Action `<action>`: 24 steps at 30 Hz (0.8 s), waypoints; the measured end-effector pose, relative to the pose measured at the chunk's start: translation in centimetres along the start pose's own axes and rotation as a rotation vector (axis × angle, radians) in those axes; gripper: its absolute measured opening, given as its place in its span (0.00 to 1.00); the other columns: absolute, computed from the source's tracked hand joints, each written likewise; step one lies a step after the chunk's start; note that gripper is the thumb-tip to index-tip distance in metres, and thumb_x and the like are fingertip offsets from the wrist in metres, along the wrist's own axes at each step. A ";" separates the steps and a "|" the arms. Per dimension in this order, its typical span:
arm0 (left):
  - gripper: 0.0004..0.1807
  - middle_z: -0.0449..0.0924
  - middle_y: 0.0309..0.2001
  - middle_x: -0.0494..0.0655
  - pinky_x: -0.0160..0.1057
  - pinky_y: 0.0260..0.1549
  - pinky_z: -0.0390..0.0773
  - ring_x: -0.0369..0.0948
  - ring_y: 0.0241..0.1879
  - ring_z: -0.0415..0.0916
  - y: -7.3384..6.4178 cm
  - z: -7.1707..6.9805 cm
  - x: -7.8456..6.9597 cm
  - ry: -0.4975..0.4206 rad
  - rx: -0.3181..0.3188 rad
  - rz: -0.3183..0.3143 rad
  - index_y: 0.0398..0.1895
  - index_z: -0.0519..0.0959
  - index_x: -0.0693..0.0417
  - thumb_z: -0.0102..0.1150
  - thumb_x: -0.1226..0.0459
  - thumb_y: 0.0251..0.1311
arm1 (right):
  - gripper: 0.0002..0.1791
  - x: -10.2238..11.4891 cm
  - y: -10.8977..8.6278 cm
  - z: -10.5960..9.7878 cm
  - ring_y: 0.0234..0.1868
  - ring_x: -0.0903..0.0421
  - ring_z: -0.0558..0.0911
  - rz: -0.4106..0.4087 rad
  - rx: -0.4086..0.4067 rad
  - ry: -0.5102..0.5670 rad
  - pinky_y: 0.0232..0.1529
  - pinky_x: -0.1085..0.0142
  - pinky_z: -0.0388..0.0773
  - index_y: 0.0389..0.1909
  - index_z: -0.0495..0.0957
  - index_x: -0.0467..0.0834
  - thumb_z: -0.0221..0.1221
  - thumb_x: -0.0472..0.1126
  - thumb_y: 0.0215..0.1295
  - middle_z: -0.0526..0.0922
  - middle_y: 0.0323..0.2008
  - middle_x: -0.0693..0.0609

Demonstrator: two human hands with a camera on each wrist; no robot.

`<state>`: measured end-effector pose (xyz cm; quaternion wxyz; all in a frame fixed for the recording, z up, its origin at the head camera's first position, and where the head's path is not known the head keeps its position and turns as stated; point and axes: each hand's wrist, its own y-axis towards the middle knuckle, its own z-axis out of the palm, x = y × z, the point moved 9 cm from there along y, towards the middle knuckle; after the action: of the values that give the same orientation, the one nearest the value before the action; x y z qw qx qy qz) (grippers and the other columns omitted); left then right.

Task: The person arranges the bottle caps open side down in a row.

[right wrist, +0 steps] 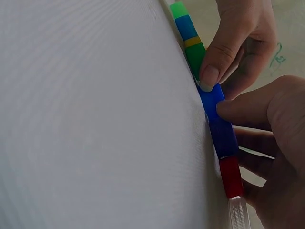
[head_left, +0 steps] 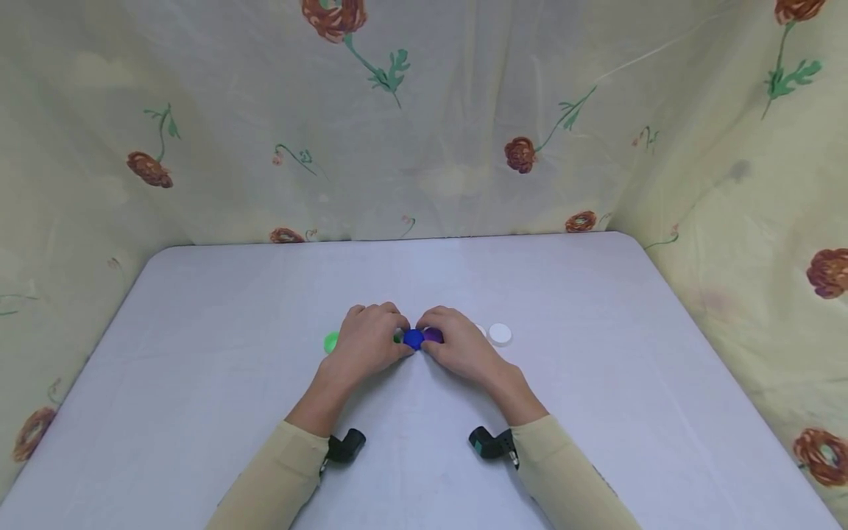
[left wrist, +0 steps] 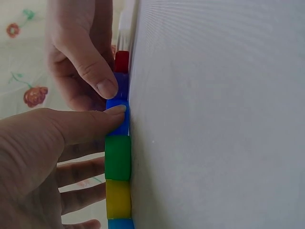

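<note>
A row of small round coloured caps runs across the table between my hands. My left hand (head_left: 366, 340) reaches in from the left, its thumb against the front of the blue cap (head_left: 414, 339) and its fingers behind the row. From the right, my right hand (head_left: 462, 344) pinches at the same blue cap, thumb tip close to where it meets the purple cap (head_left: 433, 335). In the left wrist view a green cap (left wrist: 117, 157), a yellow cap (left wrist: 118, 199) and a lighter blue cap (left wrist: 121, 224) line up under the left fingers. The right wrist view shows a red cap (right wrist: 231, 177) beyond the purple one.
A bright green cap (head_left: 330, 341) ends the row at the left, and a white cap (head_left: 500, 334) lies at the right end. The white table (head_left: 424, 280) meets a flowered cloth (head_left: 450, 169) at its back and sides. Small black cameras (head_left: 347, 446) sit at both wrists.
</note>
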<state>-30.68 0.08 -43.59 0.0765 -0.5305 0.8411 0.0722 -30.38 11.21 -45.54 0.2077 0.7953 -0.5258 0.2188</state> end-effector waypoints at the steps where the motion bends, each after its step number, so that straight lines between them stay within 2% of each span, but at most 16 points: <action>1: 0.18 0.84 0.49 0.43 0.53 0.59 0.72 0.45 0.50 0.80 0.0 0.0 0.0 -0.003 0.001 0.000 0.48 0.86 0.44 0.70 0.49 0.56 | 0.13 0.0 0.0 0.0 0.59 0.51 0.79 0.001 0.001 0.000 0.64 0.56 0.75 0.48 0.83 0.44 0.63 0.36 0.63 0.82 0.54 0.50; 11: 0.19 0.84 0.50 0.42 0.53 0.57 0.72 0.45 0.50 0.80 -0.1 0.0 0.0 0.003 -0.006 0.003 0.49 0.86 0.43 0.71 0.48 0.56 | 0.13 0.2 -0.1 -0.2 0.59 0.52 0.79 -0.007 0.019 0.008 0.65 0.56 0.74 0.49 0.83 0.44 0.62 0.36 0.63 0.82 0.54 0.50; 24: 0.25 0.83 0.53 0.42 0.55 0.62 0.70 0.46 0.54 0.79 -0.7 -0.3 0.2 0.014 0.006 0.003 0.55 0.83 0.42 0.70 0.46 0.55 | 0.19 0.3 -0.3 -0.3 0.58 0.52 0.79 -0.022 0.068 0.021 0.64 0.56 0.74 0.56 0.80 0.44 0.63 0.38 0.63 0.81 0.55 0.50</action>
<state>-30.19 -0.45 -43.41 0.0723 -0.5295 0.8426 0.0662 -30.06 11.25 -45.13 0.1883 0.8054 -0.5071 0.2426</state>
